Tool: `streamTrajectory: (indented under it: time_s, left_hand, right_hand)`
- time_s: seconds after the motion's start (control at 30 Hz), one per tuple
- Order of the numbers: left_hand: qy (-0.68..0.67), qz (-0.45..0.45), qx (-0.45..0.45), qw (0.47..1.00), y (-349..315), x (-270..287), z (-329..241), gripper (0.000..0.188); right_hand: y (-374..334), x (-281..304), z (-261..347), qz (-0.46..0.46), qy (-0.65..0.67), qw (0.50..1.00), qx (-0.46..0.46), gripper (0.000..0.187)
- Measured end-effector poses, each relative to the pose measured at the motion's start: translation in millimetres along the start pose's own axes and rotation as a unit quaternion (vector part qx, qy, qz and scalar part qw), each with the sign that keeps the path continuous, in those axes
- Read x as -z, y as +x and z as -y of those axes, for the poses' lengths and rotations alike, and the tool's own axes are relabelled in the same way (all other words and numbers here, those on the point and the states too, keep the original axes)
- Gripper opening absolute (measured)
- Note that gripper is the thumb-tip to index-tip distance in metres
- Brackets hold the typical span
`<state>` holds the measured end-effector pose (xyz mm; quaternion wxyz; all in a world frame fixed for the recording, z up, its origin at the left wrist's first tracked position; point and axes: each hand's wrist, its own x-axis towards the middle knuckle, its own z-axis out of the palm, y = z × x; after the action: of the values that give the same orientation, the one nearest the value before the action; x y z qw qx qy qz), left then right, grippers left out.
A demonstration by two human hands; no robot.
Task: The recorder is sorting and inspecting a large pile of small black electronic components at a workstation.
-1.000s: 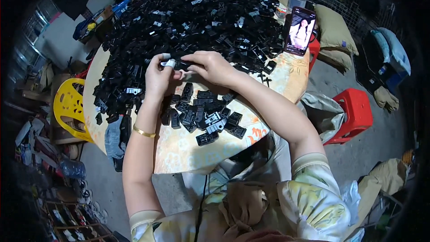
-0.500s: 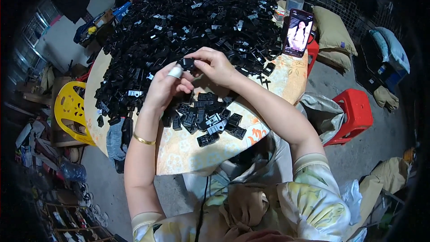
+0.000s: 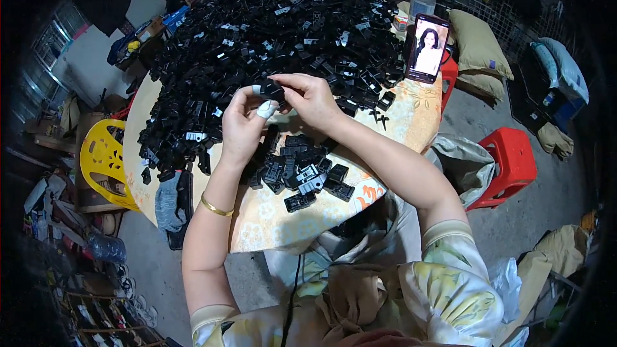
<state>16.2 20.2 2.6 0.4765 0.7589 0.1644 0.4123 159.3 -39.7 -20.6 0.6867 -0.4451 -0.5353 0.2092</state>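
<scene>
Between my two hands is a small black plastic part [image 3: 272,92], pinched by the fingers of both; its finer shape is partly hidden. My left hand [image 3: 242,125] has white wraps on its thumb and a fingertip, and its fingers close on the part from the left. From the right, my right hand [image 3: 310,101] grips the same part between thumb and index finger. Just below my hands lies a small group of black plastic parts [image 3: 302,170] near the table's front edge. Behind them spreads a large heap of similar black parts [image 3: 276,32].
A phone [image 3: 427,51] stands propped at the table's right, by a clear bottle [image 3: 422,0]. The patterned tabletop [image 3: 263,228] curves toward me. A red stool [image 3: 511,164] and open sack [image 3: 466,160] are at right, a yellow chair [image 3: 106,160] at left. A grey cloth [image 3: 169,202] hangs at the left edge.
My left hand has turned, and its wrapped thumb now presses the part from nearer me. The left forearm has shifted slightly right. The picture on the phone's screen has changed.
</scene>
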Motion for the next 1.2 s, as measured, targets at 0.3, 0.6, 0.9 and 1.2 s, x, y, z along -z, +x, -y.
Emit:
streamTrajectory:
  time_s: [0.3, 0.6, 0.9, 1.2]
  left_hand:
    - [-0.010, -0.026, 0.017, 0.999, 3, 7, 6, 0.031]
    - [-0.018, -0.016, 0.010, 1.000, 3, 2, 1, 0.029]
    - [-0.037, -0.027, 0.068, 0.997, 0, -2, -3, 0.034]
    - [-0.227, -0.075, 0.138, 0.961, -4, -18, -1, 0.030]
  right_hand:
    - [-3, -1, 9, 0.003, 0.030, 0.997, -0.075, 0.026]
    - [-4, 2, 13, -0.062, -0.238, 0.947, 0.205, 0.023]
    - [-5, 4, 11, -0.039, -0.295, 0.933, 0.204, 0.023]
    - [-7, 0, 7, 0.014, -0.288, 0.930, 0.229, 0.035]
